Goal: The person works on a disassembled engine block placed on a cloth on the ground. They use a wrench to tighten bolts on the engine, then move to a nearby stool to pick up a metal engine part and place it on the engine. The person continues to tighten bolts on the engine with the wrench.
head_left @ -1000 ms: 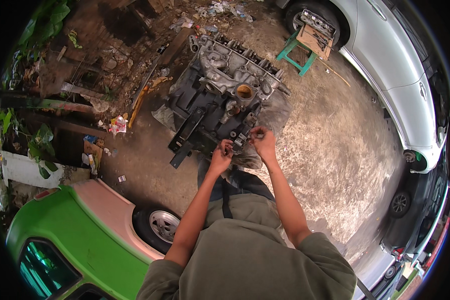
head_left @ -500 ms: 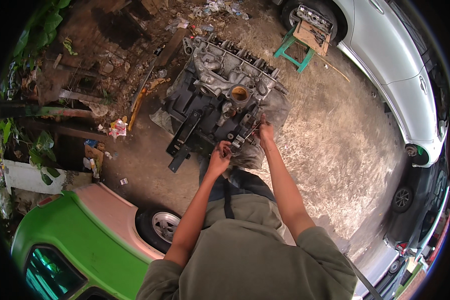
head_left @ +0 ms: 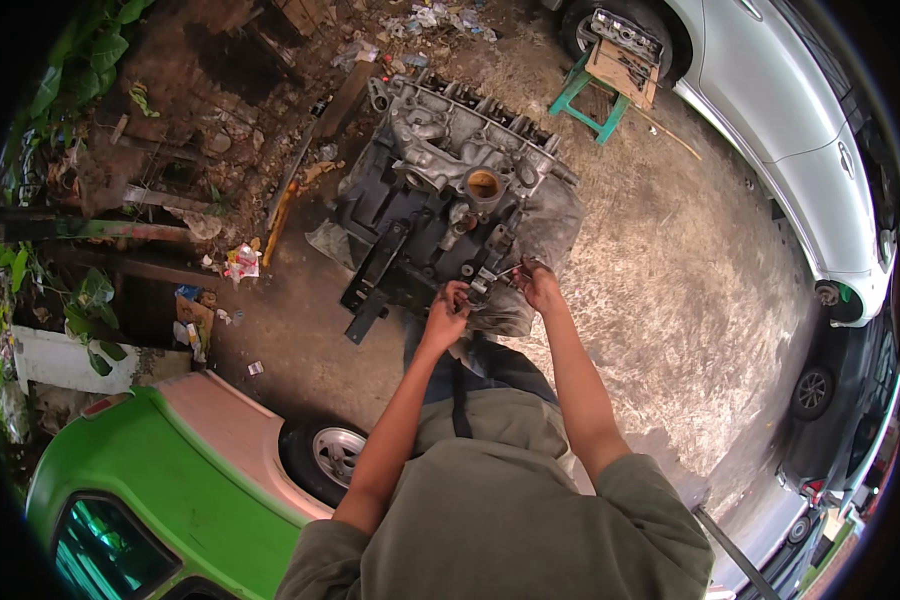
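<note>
A car engine (head_left: 450,180) stands before me, its grey metal top facing away and its dark block nearer. My left hand (head_left: 448,316) is closed at the near edge, fingers curled against a small metal part (head_left: 482,281) on the block; whether they hold anything is hidden. Just right of it, my right hand (head_left: 540,286) pinches a slim metal tool (head_left: 510,269). That tool slants toward the same metal part, and its exact kind is too small to tell. Left of my hands, a black bracket (head_left: 378,265) sticks out from the block.
Clear plastic sheeting (head_left: 553,215) lies under and around the engine. Beyond, a green stool (head_left: 595,100) carries a board with metal parts. A silver car (head_left: 770,90) stands at right, a green vehicle (head_left: 170,480) at lower left. Wood scraps and litter (head_left: 240,262) cover the left ground.
My right hand has shifted down and slightly right, drawing the slim tool's handle end toward me. The left hand stays at the engine's near edge. The view has moved slightly.
</note>
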Motion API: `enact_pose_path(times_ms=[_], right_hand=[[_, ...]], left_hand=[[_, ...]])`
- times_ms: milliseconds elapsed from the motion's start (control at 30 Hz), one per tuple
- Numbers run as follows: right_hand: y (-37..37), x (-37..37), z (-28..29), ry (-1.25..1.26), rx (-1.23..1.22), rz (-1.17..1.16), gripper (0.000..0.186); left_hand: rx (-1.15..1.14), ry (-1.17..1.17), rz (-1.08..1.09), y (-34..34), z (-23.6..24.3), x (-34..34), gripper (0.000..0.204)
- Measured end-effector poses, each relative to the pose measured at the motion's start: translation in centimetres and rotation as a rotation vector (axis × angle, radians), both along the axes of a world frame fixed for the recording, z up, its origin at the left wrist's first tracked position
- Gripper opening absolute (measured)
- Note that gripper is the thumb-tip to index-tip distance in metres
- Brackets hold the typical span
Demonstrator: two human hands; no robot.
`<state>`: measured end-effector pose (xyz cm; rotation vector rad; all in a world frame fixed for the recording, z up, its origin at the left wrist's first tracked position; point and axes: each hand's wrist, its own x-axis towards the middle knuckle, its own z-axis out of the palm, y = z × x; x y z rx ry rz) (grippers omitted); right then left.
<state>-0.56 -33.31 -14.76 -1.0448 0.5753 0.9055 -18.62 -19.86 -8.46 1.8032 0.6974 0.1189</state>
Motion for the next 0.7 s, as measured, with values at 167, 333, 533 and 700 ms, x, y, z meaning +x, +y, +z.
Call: enact_pose_path(times_ms=[167, 333, 533, 700], right_hand=[[-3.2, -2.2, 2.1, -0.13, 0.187, -0.111, 0.011], [-4.4, -6.0, 3.0, -0.062, 0.112, -0.165, 0.028], [-3.7, -8.2, 2.5, 0.189, 0.302, -0.067, 0.037], [-2.5, -9.8, 3.2, -0.013, 0.079, 0.13, 0.037]], left_hand=[[0.027, -0.026, -0.023, 0.0, -0.4, -0.2, 0.033], [0.05, 0.003, -0.059, 0.2, -0.6, -0.2, 0.03], [0.045, -0.013, -0.044, 0.3, -0.5, -0.3, 0.034], [0.08, 0.002, -0.072, 0.3, -1.0, -0.2, 0.031]])
